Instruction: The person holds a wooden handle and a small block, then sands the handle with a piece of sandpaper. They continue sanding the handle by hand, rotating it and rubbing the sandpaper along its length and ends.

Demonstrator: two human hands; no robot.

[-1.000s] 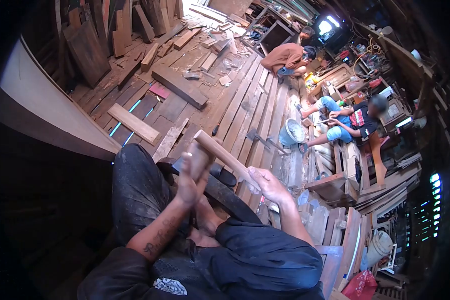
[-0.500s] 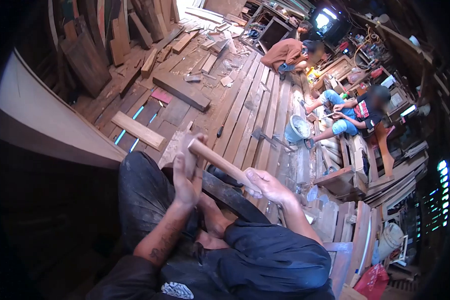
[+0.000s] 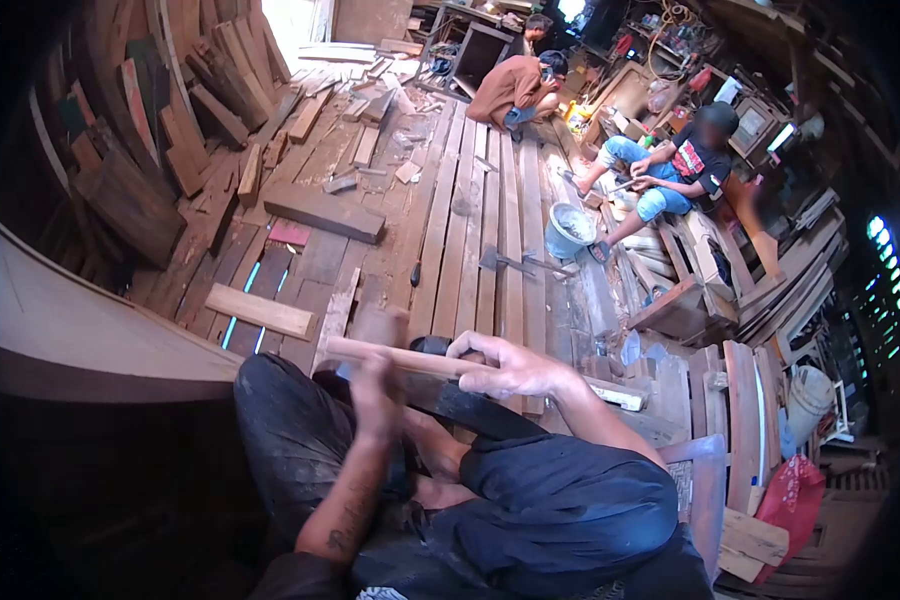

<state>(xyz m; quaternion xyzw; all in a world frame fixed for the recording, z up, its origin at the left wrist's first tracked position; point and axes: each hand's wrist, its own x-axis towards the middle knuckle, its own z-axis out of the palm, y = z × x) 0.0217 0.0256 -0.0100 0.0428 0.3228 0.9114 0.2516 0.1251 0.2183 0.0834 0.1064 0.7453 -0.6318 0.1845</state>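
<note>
A pale, rounded wooden stick (image 3: 415, 358) lies nearly level above my lap. My right hand (image 3: 518, 367) grips its right end, with fingers over the top and thumb along the near side. Near the left end is my left hand (image 3: 375, 390), upright and smeared by motion; its fingers and anything in them cannot be made out. A dark curved piece (image 3: 480, 408) rests across my legs under the stick, partly hidden by it.
A plank floor (image 3: 460, 250) spreads ahead, with a thick beam (image 3: 325, 213), a light board (image 3: 260, 310) and a hatchet-like tool (image 3: 505, 262). A bucket (image 3: 570, 232) stands by a seated person (image 3: 685, 165). Another person (image 3: 515, 92) crouches farther back. Boards lean at the left.
The stick has swung from a slant to nearly level, its left end lower. My left hand has moved down slightly and blurs. The whole view has shifted a little.
</note>
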